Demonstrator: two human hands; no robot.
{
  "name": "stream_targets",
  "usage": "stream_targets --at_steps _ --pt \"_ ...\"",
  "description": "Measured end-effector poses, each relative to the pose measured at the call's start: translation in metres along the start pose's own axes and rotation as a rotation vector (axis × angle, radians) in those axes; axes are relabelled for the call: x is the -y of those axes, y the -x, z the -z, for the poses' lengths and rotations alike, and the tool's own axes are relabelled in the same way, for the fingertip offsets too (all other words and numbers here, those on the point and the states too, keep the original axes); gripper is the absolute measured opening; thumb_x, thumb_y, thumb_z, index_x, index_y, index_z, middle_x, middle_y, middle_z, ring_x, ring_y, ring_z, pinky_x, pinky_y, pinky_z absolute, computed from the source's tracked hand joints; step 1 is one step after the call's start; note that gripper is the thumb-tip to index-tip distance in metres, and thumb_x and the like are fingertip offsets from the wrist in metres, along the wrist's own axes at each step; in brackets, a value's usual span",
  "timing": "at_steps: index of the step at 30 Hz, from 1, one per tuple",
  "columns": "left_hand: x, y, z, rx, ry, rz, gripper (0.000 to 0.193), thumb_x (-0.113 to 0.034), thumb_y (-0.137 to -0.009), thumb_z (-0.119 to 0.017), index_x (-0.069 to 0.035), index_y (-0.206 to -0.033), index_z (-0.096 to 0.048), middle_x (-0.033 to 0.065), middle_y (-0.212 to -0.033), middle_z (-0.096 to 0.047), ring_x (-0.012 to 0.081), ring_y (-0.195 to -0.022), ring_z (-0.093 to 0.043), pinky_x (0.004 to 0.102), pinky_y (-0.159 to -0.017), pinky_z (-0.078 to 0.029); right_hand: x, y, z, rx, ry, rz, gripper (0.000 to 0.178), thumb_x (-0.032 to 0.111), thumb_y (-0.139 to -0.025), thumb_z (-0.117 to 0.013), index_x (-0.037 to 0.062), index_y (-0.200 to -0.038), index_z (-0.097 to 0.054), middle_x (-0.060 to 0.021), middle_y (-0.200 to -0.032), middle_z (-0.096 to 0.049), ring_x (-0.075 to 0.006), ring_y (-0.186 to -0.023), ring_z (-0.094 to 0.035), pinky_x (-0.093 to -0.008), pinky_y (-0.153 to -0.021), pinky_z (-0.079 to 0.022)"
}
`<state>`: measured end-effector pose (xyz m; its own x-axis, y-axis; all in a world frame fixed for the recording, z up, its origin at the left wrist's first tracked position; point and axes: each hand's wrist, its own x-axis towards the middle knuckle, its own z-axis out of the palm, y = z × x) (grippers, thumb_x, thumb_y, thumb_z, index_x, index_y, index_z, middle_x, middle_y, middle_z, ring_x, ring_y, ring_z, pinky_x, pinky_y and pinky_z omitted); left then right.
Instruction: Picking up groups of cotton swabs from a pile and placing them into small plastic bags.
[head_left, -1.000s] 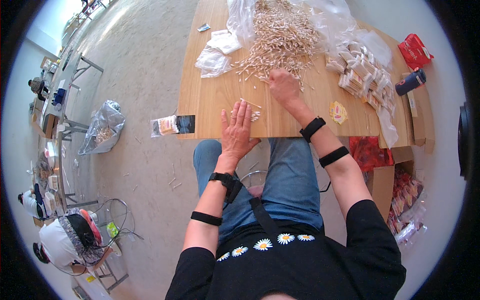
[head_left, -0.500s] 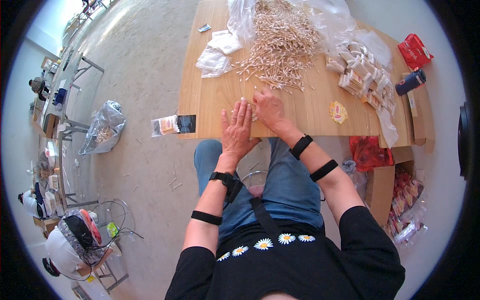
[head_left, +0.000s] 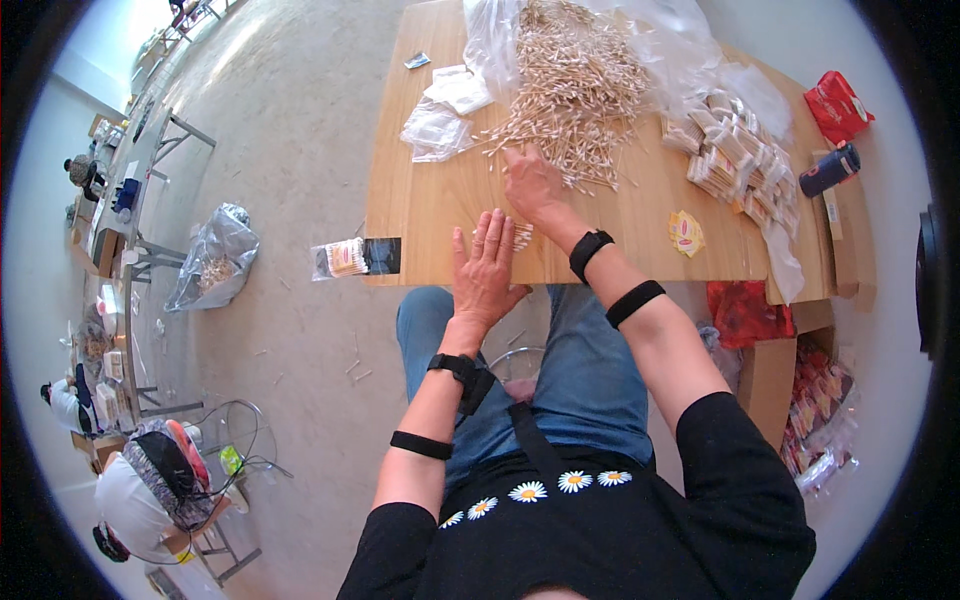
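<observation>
A large loose heap of cotton swabs (head_left: 580, 95) covers the far middle of the wooden table. My left hand (head_left: 483, 265) lies flat near the table's front edge, fingers stretched out together. Beside its fingertips, and partly under them, is a small bunch of cotton swabs (head_left: 522, 236). My right hand (head_left: 535, 185) is at the near left edge of the heap, its fingers bent down and drawn together. What lies between those fingertips is hidden. Straps circle both wrists and forearms.
Clear plastic bags (head_left: 440, 130) lie left of the heap. Filled swab packs (head_left: 735, 160) are stacked at the right, near yellow cards (head_left: 686, 234). A dark blue bottle (head_left: 830, 170) and a red bag (head_left: 838, 107) stand beyond. One swab pack (head_left: 347, 258) overhangs the left edge.
My right hand has moved away from my left hand, forward to the edge of the heap. The left hand stays flat near the small bunch. The whole view has shifted slightly.
</observation>
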<state>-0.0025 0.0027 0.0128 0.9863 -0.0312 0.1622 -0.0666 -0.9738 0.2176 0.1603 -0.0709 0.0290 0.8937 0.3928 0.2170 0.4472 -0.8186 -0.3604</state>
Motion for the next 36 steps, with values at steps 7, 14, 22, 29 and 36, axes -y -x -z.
stream_targets --at_steps 7,14,22,29,36 --pt "0.002 0.0 -0.002 -0.002 0.013 -0.004 0.117 -0.045 -0.058 -0.087 -0.006 -0.152 -0.03 0.0114 -0.159 -0.029 0.0275 -0.149 -0.024 0.058 -0.119 -0.014 -0.031 0.043 -0.001 0.085 -0.228 0.238 0.011 0.006 -0.077 -0.063 0.0057 -0.088 -0.063 -0.017 -0.099 -0.062 -0.0367 -0.087 -0.066 -0.0465 -0.074 -0.055" --pt "0.003 0.0 -0.005 -0.059 0.022 -0.006 0.116 -0.046 -0.058 -0.086 -0.007 -0.152 -0.03 0.0121 -0.158 -0.029 0.0281 -0.149 -0.024 0.0584 -0.119 -0.013 -0.029 0.053 0.017 -0.069 -0.271 0.084 0.01 0.007 -0.078 -0.062 0.0028 -0.087 -0.064 -0.0175 -0.098 -0.063 -0.037 -0.089 -0.066 -0.0477 -0.076 -0.054" --pt "0.002 -0.001 -0.004 -0.026 0.029 0.0 0.116 -0.047 -0.059 -0.086 -0.007 -0.152 -0.029 0.0104 -0.16 -0.026 0.0271 -0.15 -0.021 0.0598 -0.119 -0.013 -0.019 0.057 0.01 0.033 -0.129 0.101 0.012 0.005 -0.079 -0.06 0.0016 -0.09 -0.063 -0.0203 -0.1 -0.063 -0.0401 -0.092 -0.066 -0.0476 -0.079 -0.055" --pt "0.003 0.001 -0.001 -0.034 0.039 -0.003 0.117 -0.047 -0.058 -0.086 -0.007 -0.153 -0.029 0.0097 -0.16 -0.027 0.0262 -0.15 -0.022 0.0598 -0.118 -0.014 -0.026 0.055 0.012 0.128 -0.115 0.125 0.008 0.005 -0.079 -0.059 0.002 -0.087 -0.061 -0.0205 -0.1 -0.064 -0.0393 -0.093 -0.066 -0.0473 -0.079 -0.055" --pt "0.003 0.001 -0.001 -0.026 0.039 0.001 0.118 -0.046 -0.057 -0.087 -0.008 -0.153 -0.029 0.0096 -0.16 -0.028 0.0263 -0.15 -0.022 0.0595 -0.119 -0.013 -0.02 0.049 0.007 0.019 -0.089 0.017 0.007 0.008 -0.084 -0.058 0.0049 -0.084 -0.064 -0.0178 -0.093 -0.064 -0.0377 -0.09 -0.064 -0.0469 -0.077 -0.053"
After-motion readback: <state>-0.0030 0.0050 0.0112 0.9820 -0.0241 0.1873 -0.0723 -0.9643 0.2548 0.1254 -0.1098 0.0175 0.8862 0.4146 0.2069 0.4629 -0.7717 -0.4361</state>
